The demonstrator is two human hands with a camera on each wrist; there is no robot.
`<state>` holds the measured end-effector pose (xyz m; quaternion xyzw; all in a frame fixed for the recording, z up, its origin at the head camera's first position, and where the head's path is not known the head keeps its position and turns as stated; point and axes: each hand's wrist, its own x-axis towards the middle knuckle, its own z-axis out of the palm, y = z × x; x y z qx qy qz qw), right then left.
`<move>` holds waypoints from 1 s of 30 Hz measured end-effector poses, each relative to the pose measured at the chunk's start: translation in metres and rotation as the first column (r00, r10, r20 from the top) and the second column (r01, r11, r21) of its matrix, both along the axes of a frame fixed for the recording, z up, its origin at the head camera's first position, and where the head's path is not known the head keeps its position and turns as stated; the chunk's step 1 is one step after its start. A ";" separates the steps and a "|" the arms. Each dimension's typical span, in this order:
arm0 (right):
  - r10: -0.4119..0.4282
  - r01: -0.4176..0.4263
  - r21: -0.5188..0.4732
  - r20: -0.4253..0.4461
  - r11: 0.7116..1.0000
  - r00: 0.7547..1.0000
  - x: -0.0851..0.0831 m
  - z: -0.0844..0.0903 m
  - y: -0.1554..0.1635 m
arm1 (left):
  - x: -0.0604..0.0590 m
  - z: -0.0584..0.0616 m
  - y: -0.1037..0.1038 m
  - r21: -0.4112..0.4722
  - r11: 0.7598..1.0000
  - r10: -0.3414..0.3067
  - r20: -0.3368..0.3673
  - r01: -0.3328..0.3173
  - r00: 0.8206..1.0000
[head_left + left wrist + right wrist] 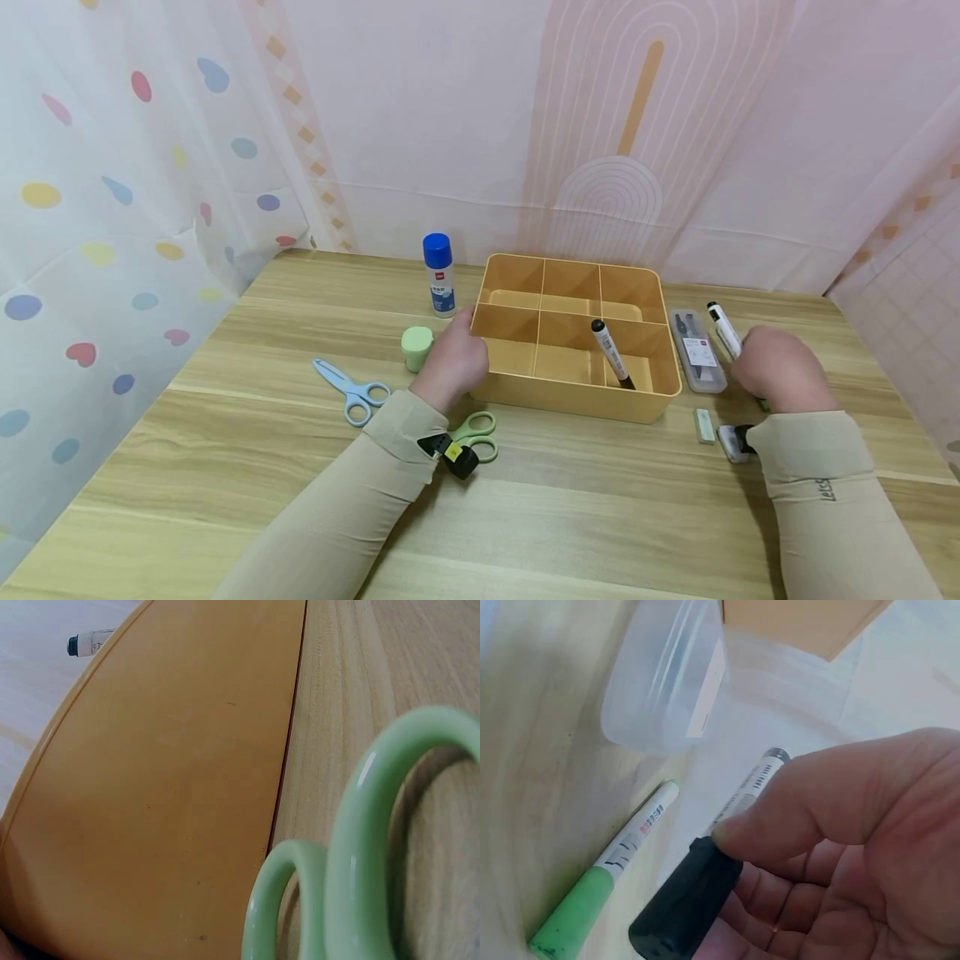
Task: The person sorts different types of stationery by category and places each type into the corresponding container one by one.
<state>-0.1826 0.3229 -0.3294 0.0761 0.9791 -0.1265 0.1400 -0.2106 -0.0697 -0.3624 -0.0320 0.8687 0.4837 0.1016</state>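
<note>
My right hand (780, 371) grips a white marker with a black cap (686, 907), thumb (780, 825) pressed on its barrel; its far end (723, 329) pokes out beyond my knuckles. Beside it on the wooden table lies a green-capped marker (600, 900). A clear pencil case (697, 350) lies just left of that hand. My left hand (453, 362) rests against the left front corner of a yellow divided tray (660, 392); its fingers are hidden behind its back. Another black-capped marker (611, 354) leans inside the tray's front right compartment.
Green scissors (476, 433) lie under my left wrist, blue scissors (351, 390) further left. A small green pot (417, 347) and a blue-capped bottle (438, 275) stand left of the tray. An eraser (703, 425) lies near my right wrist. Curtains hang behind.
</note>
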 end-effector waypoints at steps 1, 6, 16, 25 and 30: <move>-0.007 0.007 -0.008 -0.010 1.000 1.000 0.000 0.000 0.000 | 0.000 0.000 0.000 0.002 1.000 0.001 0.003 -0.001 1.000; -0.040 0.038 -0.039 -0.065 0.999 0.997 0.001 0.001 -0.001 | 0.002 0.002 0.001 0.012 1.000 0.004 0.013 -0.004 1.000; -0.045 0.031 -0.086 -0.166 0.996 0.985 0.006 0.005 -0.007 | 0.000 0.000 0.000 0.014 1.000 0.003 0.019 -0.004 1.000; -0.042 0.021 -0.107 -0.197 0.994 0.980 0.004 0.011 -0.013 | 0.000 0.000 0.000 0.001 1.000 0.003 0.012 -0.003 1.000; -0.022 -0.002 -0.105 -0.221 0.994 0.975 0.005 0.013 -0.017 | 0.000 0.000 0.000 0.002 1.000 0.003 0.015 -0.003 1.000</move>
